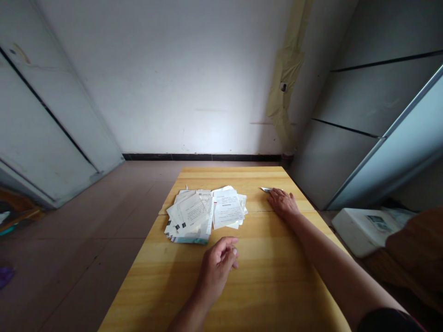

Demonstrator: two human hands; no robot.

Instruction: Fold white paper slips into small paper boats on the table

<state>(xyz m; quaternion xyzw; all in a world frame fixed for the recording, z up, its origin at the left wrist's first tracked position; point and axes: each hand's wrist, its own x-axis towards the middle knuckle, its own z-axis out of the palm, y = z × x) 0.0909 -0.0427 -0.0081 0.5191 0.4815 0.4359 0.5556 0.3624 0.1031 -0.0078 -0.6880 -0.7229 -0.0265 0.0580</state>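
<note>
My left hand [218, 259] hovers over the near part of the wooden table [263, 276], its fingers loosely curled and apart, nothing visible in them. Just beyond it lies a messy stack of printed paper sheets [192, 214], with a greenish edge showing at the bottom. A second, smaller pile of printed sheets [228, 210] touches it on the right. My right hand [283, 203] rests palm down near the table's right edge, fingers closed over a pale, pointed thing [265, 189]. Only its tip sticks out to the left; the rest is hidden under the fingers.
A white wall [194, 92] with a black baseboard stands behind the table. Grey cabinet panels [346, 115] rise on the right, above a white box [360, 230] on the floor side. A pale door [44, 124] is at left, and something purple [5, 275] lies on the floor.
</note>
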